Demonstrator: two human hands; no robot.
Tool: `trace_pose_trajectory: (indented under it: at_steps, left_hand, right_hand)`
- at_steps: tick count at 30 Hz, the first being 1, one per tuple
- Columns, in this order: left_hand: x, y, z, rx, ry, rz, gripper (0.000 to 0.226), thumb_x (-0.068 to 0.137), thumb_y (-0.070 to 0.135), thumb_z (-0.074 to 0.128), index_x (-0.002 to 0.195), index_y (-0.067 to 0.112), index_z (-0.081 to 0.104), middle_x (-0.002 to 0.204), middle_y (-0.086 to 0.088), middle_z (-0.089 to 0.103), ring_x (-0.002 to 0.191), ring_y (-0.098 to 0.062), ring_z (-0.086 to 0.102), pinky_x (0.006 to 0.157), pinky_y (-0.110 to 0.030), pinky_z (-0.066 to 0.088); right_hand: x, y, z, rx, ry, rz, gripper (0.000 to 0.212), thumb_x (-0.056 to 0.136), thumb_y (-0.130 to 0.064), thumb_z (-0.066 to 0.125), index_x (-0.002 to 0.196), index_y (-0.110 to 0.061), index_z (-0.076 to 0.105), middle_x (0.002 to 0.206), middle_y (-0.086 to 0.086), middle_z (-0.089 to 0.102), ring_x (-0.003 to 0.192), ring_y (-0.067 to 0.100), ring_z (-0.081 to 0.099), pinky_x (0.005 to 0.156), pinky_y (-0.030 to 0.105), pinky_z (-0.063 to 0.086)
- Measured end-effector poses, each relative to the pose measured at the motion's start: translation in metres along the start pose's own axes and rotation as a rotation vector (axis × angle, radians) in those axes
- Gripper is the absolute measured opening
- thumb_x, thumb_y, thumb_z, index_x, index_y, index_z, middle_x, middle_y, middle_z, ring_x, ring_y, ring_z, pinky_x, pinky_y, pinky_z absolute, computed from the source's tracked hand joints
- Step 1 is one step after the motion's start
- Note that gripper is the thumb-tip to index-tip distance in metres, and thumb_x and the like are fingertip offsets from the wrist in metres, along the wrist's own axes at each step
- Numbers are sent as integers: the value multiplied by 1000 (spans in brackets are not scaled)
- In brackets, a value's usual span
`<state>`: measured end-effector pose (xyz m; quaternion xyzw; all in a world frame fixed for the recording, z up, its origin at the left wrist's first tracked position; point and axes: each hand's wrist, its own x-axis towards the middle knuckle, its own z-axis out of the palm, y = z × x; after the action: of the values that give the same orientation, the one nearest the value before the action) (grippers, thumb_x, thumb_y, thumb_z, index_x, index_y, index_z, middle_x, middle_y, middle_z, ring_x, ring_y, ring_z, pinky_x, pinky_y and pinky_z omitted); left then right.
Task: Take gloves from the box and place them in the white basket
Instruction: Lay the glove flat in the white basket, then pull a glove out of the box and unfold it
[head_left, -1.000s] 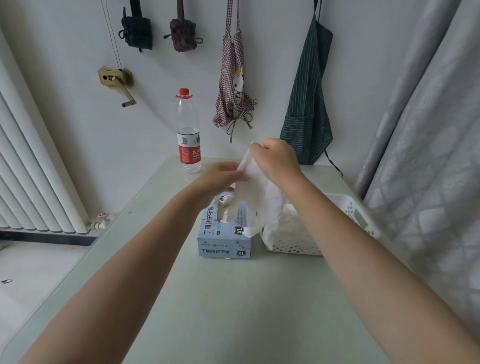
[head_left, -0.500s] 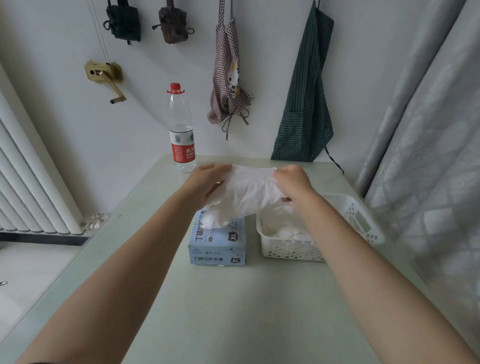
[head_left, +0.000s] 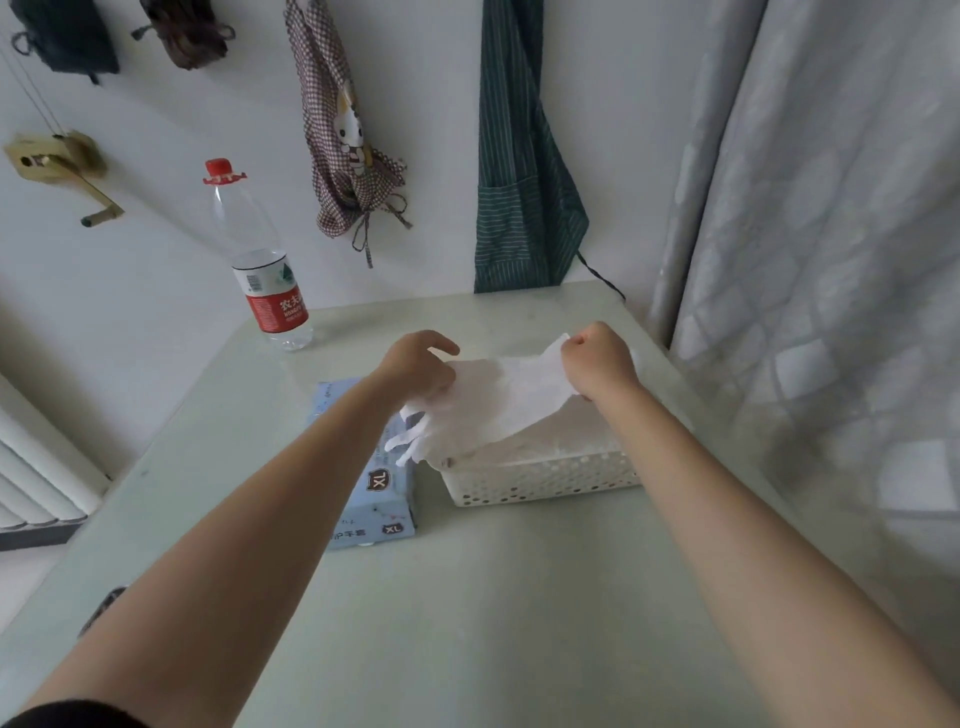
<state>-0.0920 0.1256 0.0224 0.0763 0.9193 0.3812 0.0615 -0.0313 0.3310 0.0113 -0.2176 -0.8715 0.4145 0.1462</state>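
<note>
a: what's the biggest thing in front of you?

b: the pale green table (head_left: 467, 597), with your two bare forearms reaching across it. at the right hangs a grey patterned curtain (head_left: 831, 260). on the wall behind are a green striped apron (head_left: 519, 182) and a checked apron (head_left: 343, 130).

a: and on the table?

b: the white basket (head_left: 540, 483), perforated sides, standing right of centre. just beside it on its left lies the blue glove box (head_left: 384, 499), marked xl, partly hidden under your left forearm. whether the two touch, i can't tell. a clear water bottle (head_left: 260, 260) with a red cap and red label stands upright near the far left corner, well apart from both.

a: where's the glove?

b: the white glove (head_left: 498, 400) is stretched between your hands, over the basket's left half, its fingers drooping past the rim toward the box. more white material lies inside the basket.

a: my hands?

b: your left hand (head_left: 421, 364) pinches the glove's left edge, fingers curled around it. your right hand (head_left: 597, 358) is closed in a fist on the other end, gripping it.
</note>
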Motion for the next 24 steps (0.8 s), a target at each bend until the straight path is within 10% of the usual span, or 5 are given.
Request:
trace_pose_trajectory:
  at_steps: [7,15,24]
  left_hand:
    - [-1,16,40,276,132,299,22,87,13,61,103,26,70,95,0,53,79,-15,51,66,-23,37]
    - [-19,27,54,569,-428,178,57,75,55,77,125,36,56,107,8,48,97,-15,52,80,-27,41]
    - [-22,6,1,258,195,209,10,88,27,58,83,28,67,77,10,62,68,-10,57,62,-25,46]
  right_hand:
    - [-1,36,-20,-426,111,-123,19,99,-7,37,115,-4,47,106,15,63,93,34,61,64,34,36]
    - [-10,40,-23,-760,148,-216,27,90,2,48,115,-5,48,114,14,57,98,29,61,67,33,38]
    - [-26,-13,14,-388,-51,-500,12,95,-13,46,98,-12,58,94,4,62,77,23,58,62,33,48]
